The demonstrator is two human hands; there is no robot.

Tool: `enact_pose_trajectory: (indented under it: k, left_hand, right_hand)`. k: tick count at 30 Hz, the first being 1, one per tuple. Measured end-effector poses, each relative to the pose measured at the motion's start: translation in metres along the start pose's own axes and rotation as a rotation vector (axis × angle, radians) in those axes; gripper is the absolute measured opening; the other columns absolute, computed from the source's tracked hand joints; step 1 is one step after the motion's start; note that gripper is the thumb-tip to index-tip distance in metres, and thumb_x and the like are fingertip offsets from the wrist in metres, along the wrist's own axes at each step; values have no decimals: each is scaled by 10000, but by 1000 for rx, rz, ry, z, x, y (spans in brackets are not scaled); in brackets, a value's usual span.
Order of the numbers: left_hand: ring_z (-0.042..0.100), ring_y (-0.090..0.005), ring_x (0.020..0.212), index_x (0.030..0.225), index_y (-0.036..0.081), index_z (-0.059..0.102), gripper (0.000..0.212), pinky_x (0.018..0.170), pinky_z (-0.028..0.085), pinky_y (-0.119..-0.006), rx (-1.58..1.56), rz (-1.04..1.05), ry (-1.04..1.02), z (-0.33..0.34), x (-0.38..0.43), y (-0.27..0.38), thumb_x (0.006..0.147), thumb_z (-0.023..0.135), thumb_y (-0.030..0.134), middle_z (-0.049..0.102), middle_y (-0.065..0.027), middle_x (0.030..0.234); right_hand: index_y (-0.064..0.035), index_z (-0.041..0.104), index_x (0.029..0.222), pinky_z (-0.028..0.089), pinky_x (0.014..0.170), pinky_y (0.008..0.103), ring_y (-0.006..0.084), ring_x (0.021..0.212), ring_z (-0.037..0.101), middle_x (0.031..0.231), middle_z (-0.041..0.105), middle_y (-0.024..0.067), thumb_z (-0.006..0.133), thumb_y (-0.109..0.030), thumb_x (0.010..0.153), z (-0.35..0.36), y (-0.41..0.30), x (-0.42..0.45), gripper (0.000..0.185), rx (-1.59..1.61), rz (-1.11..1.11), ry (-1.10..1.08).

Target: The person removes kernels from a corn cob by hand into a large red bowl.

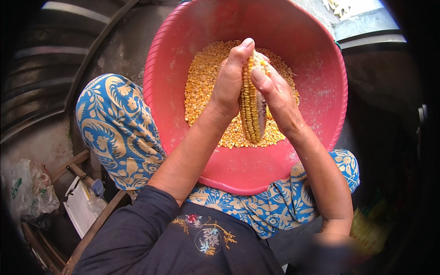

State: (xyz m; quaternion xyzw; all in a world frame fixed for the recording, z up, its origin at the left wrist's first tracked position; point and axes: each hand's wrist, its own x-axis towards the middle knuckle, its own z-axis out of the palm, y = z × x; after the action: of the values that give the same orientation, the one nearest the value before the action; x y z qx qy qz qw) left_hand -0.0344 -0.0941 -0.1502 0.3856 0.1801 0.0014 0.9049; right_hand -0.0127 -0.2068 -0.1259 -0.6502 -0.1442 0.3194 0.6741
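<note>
Both my hands grip one dried corn cob [251, 110] above a large pink plastic tub [237, 168]. My left hand [231, 79] wraps the cob's left side, its thumb near the top end. On the right side, my right hand [279, 92] presses its thumb against the cob's upper part, and its other fingers are mostly hidden behind. Rows of yellow kernels cover the cob's left face, while a strip on its right is bare. Loose corn kernels [206, 82] lie heaped in the bottom of the tub.
The tub sits between my knees, against blue patterned cloth [117, 127]. To the lower left are clear plastic bags [37, 192], a white flat object [80, 202] and a wooden bar [94, 230]. Corrugated sheeting [41, 65] stands at the left. Pale husk-like scraps [338, 8] lie at the top right.
</note>
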Motion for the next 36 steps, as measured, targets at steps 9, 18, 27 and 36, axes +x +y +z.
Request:
enact_pose_trajectory:
  k: [9, 18, 27, 36]
  left_hand:
    - [562, -117, 821, 968, 84, 565, 258, 749, 455, -270, -237, -36, -42, -1, 1, -1, 868, 542, 321, 596, -22, 870]
    - [496, -136, 1042, 1208, 67, 435, 566, 856, 423, -281, -45, -151, -293, 11, -13, -2, 798, 610, 416, 512, -40, 1100]
    - [505, -166, 1068, 1297, 7, 349, 755, 946, 395, -312, 299, -84, -370, 13, -13, 1, 679, 728, 221, 509, -83, 1147]
    - [559, -106, 756, 1098, -8, 497, 550, 671, 474, -257, 551, -83, -344, 21, -20, 0, 656, 742, 210, 566, -38, 881]
  right_hand:
    - [7, 480, 1152, 410, 857, 283, 142, 963, 521, 1007, 565, 87, 510, -443, 883, 0, 8, 4, 525, -4, 28, 178]
    - [-41, 514, 866, 408, 652, 271, 92, 732, 485, 783, 529, 28, 311, -346, 959, -18, -7, 5, 378, 2, -96, 318]
    - [-40, 521, 967, 419, 703, 254, 78, 790, 493, 836, 530, 15, 381, -516, 924, -18, -16, 5, 497, 89, -301, 384]
    - [-14, 550, 995, 420, 697, 231, 97, 749, 528, 802, 560, 33, 395, -458, 937, -44, -26, 8, 474, -264, -230, 339]
